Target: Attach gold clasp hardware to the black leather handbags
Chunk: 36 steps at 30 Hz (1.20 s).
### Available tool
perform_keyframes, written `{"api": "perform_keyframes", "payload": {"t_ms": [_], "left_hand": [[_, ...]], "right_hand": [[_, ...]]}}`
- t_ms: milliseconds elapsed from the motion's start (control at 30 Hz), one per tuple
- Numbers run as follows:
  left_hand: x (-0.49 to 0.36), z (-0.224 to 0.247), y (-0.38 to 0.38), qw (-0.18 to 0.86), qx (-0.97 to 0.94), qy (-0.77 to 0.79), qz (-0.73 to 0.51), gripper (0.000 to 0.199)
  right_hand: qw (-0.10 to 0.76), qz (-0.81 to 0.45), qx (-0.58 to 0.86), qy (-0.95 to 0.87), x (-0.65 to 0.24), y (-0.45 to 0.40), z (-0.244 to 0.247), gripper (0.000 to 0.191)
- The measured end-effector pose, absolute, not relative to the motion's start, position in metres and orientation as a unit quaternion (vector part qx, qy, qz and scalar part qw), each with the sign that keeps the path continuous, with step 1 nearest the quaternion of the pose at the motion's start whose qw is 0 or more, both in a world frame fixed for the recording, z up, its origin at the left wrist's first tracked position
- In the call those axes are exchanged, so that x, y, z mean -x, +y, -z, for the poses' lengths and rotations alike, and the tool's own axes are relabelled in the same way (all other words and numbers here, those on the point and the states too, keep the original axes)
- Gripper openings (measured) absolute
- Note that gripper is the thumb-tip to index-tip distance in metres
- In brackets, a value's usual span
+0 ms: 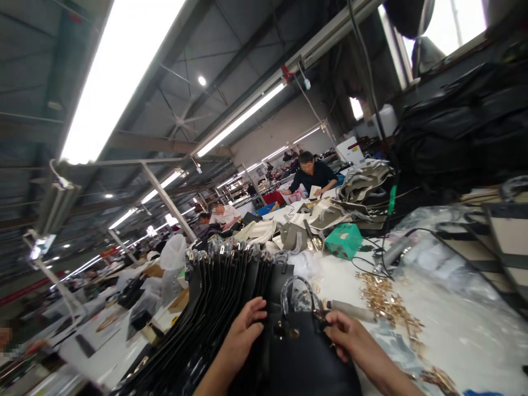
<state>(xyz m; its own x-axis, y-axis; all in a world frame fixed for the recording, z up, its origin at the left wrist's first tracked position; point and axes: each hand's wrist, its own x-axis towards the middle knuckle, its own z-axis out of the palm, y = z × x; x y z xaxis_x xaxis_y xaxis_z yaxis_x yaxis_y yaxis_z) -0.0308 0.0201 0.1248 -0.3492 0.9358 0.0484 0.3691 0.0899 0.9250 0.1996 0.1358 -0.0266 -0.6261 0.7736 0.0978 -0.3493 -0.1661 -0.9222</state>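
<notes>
Head view tilts along a long white bench [338, 280] under strip lights [124, 82], with a co-worker [312, 173] in a dark top working at the far end. Heaped black bags [449, 121] fill the upper right, and a pile of beige bag panels [363, 187] sits nearer the middle of the bench. Down the left side, a long row of black leather handbags [218, 297] stands packed on edge, with metal fittings along their tops. Closest in, one black handbag [309, 357] lies at the near end of that row, between the hands, its handle [297, 294] sleeved in clear plastic. The left hand [245, 324] rests open against the bag with its fingers spread, a wide grip that steadies rather than clasps. The right hand [350, 335] keeps a narrow grip, its fingers closed at the handle's base beside a small metal fitting [318, 318]. A firm pinch there, with the other hand braced flat, looks the surest way to stop the bag sliding. Beyond, a red bin [274, 198] and a blue tray [266, 209] hide their contents, the teal box [344, 241] is shut, and a white plastic bag [173, 253] bulges over unclear contents. Loose gold metal fittings [388, 305] lie scattered right of the handbag
</notes>
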Motion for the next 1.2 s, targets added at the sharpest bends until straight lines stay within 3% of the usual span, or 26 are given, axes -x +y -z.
{"api": "perform_keyframes", "payload": {"t_ms": [167,300,367,500,567,733,867,1033,1200], "left_hand": [[-0.015,-0.158,0.043,0.150,-0.639,0.667,-0.354,0.029],[-0.058,-0.156,0.068,0.068,-0.798,0.582,-0.140,0.050],[-0.064,-0.150,0.079,0.060,-0.845,0.532,-0.019,0.059],[-0.054,-0.139,0.098,0.067,-0.853,0.493,0.159,0.035],[-0.048,-0.134,0.106,0.107,-0.833,0.500,0.212,0.034],[-0.039,-0.123,0.117,0.295,-0.773,0.524,0.202,0.057],[-0.031,-0.120,0.116,0.395,-0.704,0.567,0.164,0.063],[-0.021,-0.118,0.108,0.428,-0.671,0.592,0.127,0.057],[-0.011,-0.110,0.096,0.423,-0.669,0.605,0.086,0.053]], "right_hand": [[0.374,-0.732,0.174,-0.542,-0.187,0.134,0.040,0.034],[0.377,-0.724,0.158,-0.556,-0.189,0.127,0.034,0.028],[0.372,-0.727,0.151,-0.557,-0.191,0.122,0.026,0.025],[0.344,-0.738,0.149,-0.561,-0.191,0.112,0.013,0.017],[0.322,-0.742,0.152,-0.567,-0.190,0.110,0.009,0.014],[0.289,-0.749,0.144,-0.579,-0.192,0.108,0.000,0.016],[0.276,-0.765,0.113,-0.571,-0.198,0.111,-0.007,0.014],[0.269,-0.764,0.102,-0.577,-0.202,0.114,-0.010,0.016],[0.278,-0.777,0.071,-0.560,-0.202,0.113,-0.006,0.048]]}}
